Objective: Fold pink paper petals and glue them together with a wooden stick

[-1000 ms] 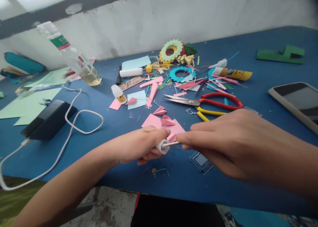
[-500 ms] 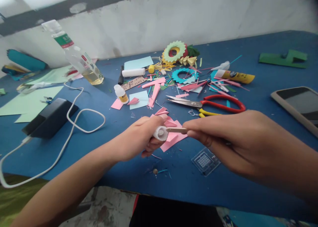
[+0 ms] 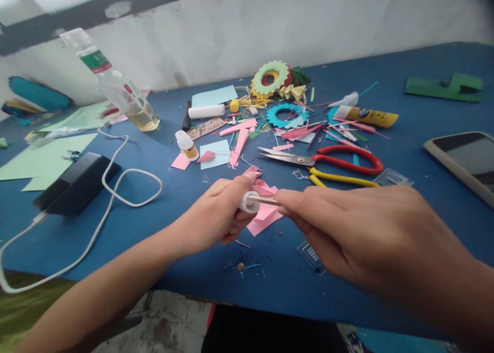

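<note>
My left hand [image 3: 222,206] is closed around a white tube [image 3: 247,203], its round end facing right; the rest is hidden in the fist. My right hand [image 3: 347,224] pinches a thin flat wooden stick [image 3: 266,200] between thumb and fingers. The stick's left tip meets the tube's round end; how deep it goes in, I cannot tell. Below the hands lie folded pink paper pieces [image 3: 266,216]. Just beyond them, scissors with a red and a yellow handle [image 3: 304,160] rest on the blue table [image 3: 185,270].
A small glue bottle [image 3: 188,146] stands among paper scraps. Paper rings [image 3: 287,115] and a yellow tube [image 3: 370,117] lie farther back. At left are a tilted glass bottle [image 3: 123,93], a black box [image 3: 79,183] and its white cable [image 3: 111,188]. A phone [image 3: 463,157] lies right.
My right hand has moved slightly left, bringing the stick farther onto or into the tube's end. The stick now shows edge-on. My left hand has hardly moved.
</note>
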Action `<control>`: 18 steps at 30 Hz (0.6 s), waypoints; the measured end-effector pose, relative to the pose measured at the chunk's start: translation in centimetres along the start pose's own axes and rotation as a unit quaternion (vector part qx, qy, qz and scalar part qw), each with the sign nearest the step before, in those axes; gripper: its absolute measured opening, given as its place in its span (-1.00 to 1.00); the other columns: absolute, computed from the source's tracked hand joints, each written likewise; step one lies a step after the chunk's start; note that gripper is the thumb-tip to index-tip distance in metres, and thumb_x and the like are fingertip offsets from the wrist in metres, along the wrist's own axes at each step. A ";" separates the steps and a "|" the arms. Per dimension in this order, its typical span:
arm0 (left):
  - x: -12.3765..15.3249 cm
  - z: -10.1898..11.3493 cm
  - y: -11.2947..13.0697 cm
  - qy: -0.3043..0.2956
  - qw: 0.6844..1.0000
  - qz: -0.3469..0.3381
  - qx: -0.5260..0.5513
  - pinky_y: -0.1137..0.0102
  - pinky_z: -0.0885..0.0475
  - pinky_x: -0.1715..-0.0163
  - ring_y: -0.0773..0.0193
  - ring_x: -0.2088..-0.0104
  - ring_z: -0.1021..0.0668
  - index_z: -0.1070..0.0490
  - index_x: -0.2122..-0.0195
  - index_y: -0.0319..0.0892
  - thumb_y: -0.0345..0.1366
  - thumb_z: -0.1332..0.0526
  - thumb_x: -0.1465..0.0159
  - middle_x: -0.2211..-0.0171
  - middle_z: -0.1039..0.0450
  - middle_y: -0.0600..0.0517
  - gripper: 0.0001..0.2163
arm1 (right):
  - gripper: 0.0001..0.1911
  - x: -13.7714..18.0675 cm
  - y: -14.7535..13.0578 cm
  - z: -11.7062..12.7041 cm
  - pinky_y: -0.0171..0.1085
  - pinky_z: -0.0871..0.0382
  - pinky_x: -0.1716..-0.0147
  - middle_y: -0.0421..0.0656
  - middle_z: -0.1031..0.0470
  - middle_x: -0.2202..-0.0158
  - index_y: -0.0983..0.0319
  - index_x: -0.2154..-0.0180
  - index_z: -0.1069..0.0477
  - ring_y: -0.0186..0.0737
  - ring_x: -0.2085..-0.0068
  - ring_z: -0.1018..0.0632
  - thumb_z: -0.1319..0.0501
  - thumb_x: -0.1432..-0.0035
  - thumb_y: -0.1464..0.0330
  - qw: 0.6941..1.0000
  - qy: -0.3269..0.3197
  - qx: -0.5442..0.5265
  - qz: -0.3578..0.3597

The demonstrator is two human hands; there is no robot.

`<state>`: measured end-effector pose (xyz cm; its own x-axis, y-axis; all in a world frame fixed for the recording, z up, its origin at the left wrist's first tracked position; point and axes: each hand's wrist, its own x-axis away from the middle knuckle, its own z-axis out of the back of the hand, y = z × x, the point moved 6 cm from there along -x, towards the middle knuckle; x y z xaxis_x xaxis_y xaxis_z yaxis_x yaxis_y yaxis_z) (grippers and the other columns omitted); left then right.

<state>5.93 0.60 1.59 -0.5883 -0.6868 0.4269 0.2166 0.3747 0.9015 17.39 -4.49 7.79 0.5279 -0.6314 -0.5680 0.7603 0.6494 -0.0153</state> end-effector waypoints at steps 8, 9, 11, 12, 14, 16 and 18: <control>0.0 0.4 0.0 0.032 0.999 -0.002 -0.008 0.59 -0.09 0.79 0.51 0.77 -0.06 0.00 0.71 -0.17 -0.02 0.07 -0.29 0.75 0.10 0.20 -0.53 | -0.72 0.0 -0.4 0.3 -0.26 0.03 0.70 -0.28 -0.38 0.65 0.27 0.28 -0.49 -0.31 0.68 -0.42 -0.01 -0.15 0.53 1.000 -0.005 0.004 0.015; 0.0 0.4 0.0 0.031 0.999 -0.007 -0.006 0.58 -0.09 0.79 0.51 0.77 -0.06 0.00 0.71 -0.17 -0.03 0.08 -0.29 0.75 0.10 0.20 -0.53 | -0.73 -0.1 -0.3 0.3 -0.26 0.02 0.69 -0.28 -0.40 0.64 0.26 0.29 -0.49 -0.30 0.67 -0.43 -0.02 -0.15 0.52 1.000 -0.003 0.001 0.005; 0.0 0.3 0.1 0.028 1.000 -0.012 -0.006 0.58 -0.09 0.79 0.50 0.77 -0.06 0.02 0.72 -0.16 -0.05 0.09 -0.30 0.76 0.11 0.20 -0.52 | -0.74 -0.2 -0.1 0.5 -0.26 0.02 0.69 -0.27 -0.43 0.63 0.24 0.30 -0.49 -0.30 0.66 -0.44 -0.02 -0.17 0.49 1.000 0.003 0.007 -0.008; 0.0 0.3 0.1 0.026 1.000 -0.013 -0.009 0.58 -0.09 0.79 0.50 0.76 -0.06 0.02 0.72 -0.17 -0.06 0.10 -0.31 0.76 0.11 0.19 -0.52 | -0.74 -0.2 -0.1 0.5 -0.26 0.01 0.69 -0.27 -0.44 0.62 0.24 0.29 -0.49 -0.29 0.66 -0.44 -0.02 -0.17 0.48 1.000 0.004 0.013 -0.009; 0.0 0.2 0.1 0.024 0.999 -0.018 -0.013 0.59 -0.08 0.79 0.51 0.76 -0.07 0.03 0.73 -0.17 -0.06 0.10 -0.31 0.76 0.12 0.19 -0.51 | -0.72 -0.1 -0.3 0.3 -0.26 0.01 0.69 -0.27 -0.43 0.63 0.24 0.25 -0.49 -0.28 0.66 -0.43 -0.01 -0.19 0.48 1.000 0.007 0.021 -0.002; 0.0 0.2 0.1 0.028 0.999 -0.021 -0.013 0.59 -0.09 0.79 0.51 0.76 -0.07 0.02 0.72 -0.17 -0.05 0.09 -0.31 0.75 0.11 0.20 -0.51 | -0.72 0.1 -0.5 0.1 -0.27 0.01 0.69 -0.28 -0.41 0.64 0.26 0.22 -0.48 -0.29 0.67 -0.41 -0.01 -0.19 0.49 1.000 0.007 0.025 0.012; 0.1 0.3 0.1 0.035 0.999 -0.022 -0.012 0.58 -0.10 0.79 0.51 0.77 -0.07 0.00 0.71 -0.17 -0.06 0.08 -0.31 0.76 0.09 0.20 -0.53 | -0.73 0.2 -0.6 -0.1 -0.27 0.02 0.69 -0.28 -0.38 0.65 0.28 0.24 -0.48 -0.30 0.69 -0.38 -0.02 -0.18 0.50 0.999 0.005 0.026 0.022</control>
<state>5.69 0.77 1.70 -0.5411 -0.7450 0.3903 0.2116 0.3286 0.9205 17.03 -4.98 7.58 0.5574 -0.5983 -0.5756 0.7555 0.6530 0.0529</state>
